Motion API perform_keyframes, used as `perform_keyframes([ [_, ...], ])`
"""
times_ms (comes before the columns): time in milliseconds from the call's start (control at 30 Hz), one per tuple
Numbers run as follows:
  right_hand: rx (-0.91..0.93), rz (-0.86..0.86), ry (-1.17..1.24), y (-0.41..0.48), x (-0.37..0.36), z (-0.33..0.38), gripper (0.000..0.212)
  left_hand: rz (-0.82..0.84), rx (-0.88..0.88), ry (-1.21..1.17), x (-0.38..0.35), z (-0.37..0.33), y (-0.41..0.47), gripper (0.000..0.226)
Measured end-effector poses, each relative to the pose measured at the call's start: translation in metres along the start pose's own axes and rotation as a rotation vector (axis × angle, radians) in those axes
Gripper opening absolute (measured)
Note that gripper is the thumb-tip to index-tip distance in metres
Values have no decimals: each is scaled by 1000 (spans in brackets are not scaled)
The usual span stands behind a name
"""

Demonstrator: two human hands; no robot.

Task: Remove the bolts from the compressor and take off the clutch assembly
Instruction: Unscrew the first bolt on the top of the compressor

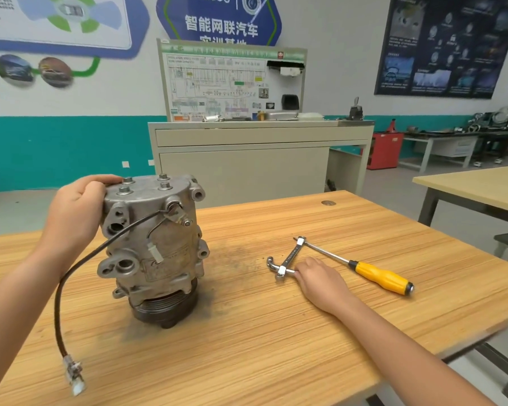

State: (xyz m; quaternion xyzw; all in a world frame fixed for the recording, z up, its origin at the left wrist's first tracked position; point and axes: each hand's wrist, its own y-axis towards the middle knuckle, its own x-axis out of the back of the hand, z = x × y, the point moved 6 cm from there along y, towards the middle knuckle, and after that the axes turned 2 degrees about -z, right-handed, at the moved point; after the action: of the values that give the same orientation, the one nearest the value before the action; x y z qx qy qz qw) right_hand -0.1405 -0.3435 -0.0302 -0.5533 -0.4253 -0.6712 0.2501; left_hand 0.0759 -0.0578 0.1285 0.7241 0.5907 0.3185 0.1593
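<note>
A grey metal compressor (156, 244) stands upright on the wooden table (276, 332), with its dark pulley and clutch assembly (165, 306) at the bottom. Several bolts (125, 190) stick up from its top face. My left hand (74, 212) grips the top left edge of the compressor, thumb lying on the top near a bolt. A black cable (60, 291) with a plug (75, 376) hangs from the body onto the table. My right hand (317, 278) rests on the table, its fingers pinching the lower end of a silver wrench (289, 260).
A yellow-handled screwdriver (379, 276) lies right of the wrench, its shaft reaching the wrench's upper end. A bent metal hook piece (272, 262) lies at the wrench's left. A beige training cabinet (258, 159) stands behind the table; another table (475, 186) is at right.
</note>
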Motion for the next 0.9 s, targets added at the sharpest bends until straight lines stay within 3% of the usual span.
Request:
perform_keyframes([
  [200, -54, 16, 95, -3, 2, -5, 26, 6, -3, -44, 0, -2, -2, 34],
  [400, -467, 98, 402, 21, 6, -12, 50, 12, 0, -32, 0, -3, -3, 35],
  [533, -572, 125, 467, 36, -7, -8, 27, 0, -8, 0, 2, 0, 0, 34],
  [633, -666, 98, 573, 36, -10, -22, 28, 22, -28, 31, 2, 0, 2, 34],
  [733, -642, 44, 673, 36, -7, -27, 23, 56, -19, 4, 2, 1, 6, 34],
  [900, -677, -174, 1281, 26, 11, -28, 13, 68, 28, 35, 0, 10, 17, 34],
])
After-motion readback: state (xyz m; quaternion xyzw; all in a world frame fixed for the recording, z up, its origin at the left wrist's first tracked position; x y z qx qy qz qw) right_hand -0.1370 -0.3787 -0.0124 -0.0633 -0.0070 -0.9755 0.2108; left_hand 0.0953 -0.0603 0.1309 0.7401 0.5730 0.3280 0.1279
